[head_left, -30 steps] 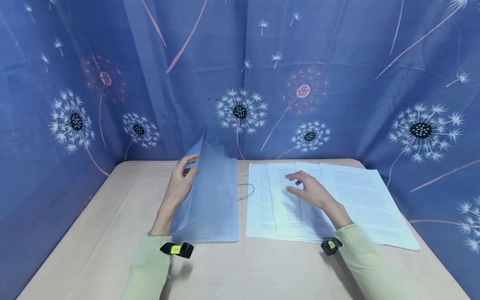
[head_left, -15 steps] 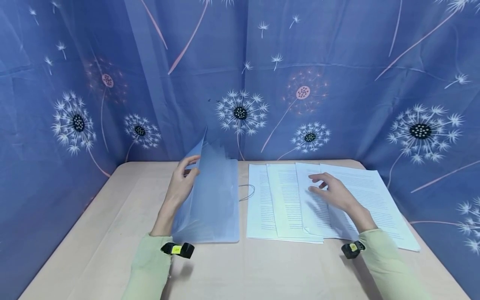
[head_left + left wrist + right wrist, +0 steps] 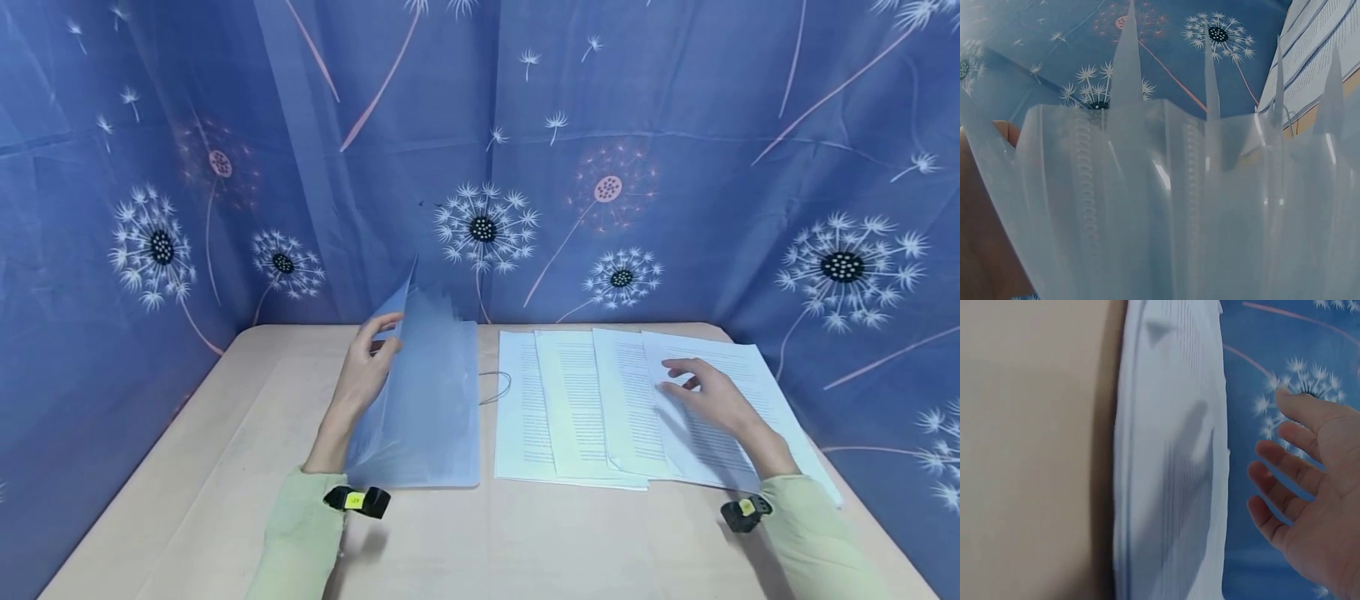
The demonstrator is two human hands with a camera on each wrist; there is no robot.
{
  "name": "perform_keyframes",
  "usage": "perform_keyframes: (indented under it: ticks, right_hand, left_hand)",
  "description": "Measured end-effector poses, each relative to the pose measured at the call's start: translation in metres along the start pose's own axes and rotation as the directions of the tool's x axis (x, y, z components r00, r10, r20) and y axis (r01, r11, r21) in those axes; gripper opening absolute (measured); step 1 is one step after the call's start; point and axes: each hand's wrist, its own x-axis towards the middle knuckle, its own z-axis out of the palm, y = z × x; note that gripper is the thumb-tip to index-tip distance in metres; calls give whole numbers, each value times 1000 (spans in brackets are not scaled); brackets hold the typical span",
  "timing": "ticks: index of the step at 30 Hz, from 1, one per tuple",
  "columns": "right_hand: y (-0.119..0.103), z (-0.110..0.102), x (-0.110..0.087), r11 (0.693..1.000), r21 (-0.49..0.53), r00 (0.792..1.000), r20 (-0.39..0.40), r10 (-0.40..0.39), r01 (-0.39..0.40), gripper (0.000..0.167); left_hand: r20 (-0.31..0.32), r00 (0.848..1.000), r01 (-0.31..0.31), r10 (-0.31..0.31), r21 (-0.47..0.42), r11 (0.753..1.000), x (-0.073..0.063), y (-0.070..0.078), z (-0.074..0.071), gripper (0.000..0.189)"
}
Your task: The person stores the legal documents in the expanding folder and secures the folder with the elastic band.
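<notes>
On the left of the table a translucent blue expanding file folder [image 3: 438, 400] lies fanned out, its cover raised. My left hand [image 3: 362, 367] grips the raised cover edge between thumb and fingers. Clear pleated pockets [image 3: 1166, 206] spread across the left wrist view and hide most of that hand. Overlapping stacks of printed paper [image 3: 577, 408] lie fanned to the right of the folder. Above the rightmost stack hovers my right hand [image 3: 708, 396], fingers loosely bent and holding nothing. In the right wrist view its relaxed fingers are apart from the paper [image 3: 1172, 456], which carries the hand's shadow.
A thin elastic loop [image 3: 497, 387] sticks out from the folder's right edge toward the papers. Blue dandelion-print curtains [image 3: 480, 150] enclose the beige table [image 3: 555, 542] at the back and both sides.
My right hand has moved to the right across the paper stacks, from the second one to the rightmost. The left hand keeps holding the folder cover in the same place.
</notes>
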Motion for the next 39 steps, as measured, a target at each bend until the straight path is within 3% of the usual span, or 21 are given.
perform_keyframes:
  ticks: [9, 39]
  right_hand:
    - [24, -9, -12, 998, -34, 999, -10, 50, -50, 54]
    - [84, -50, -53, 978, -99, 980, 65, 189, -182, 62]
  left_hand:
    - [-2, 1000, 3, -3, 7, 1000, 0, 0, 0, 46]
    - [0, 1000, -1, 1, 14, 1000, 2, -3, 1, 46]
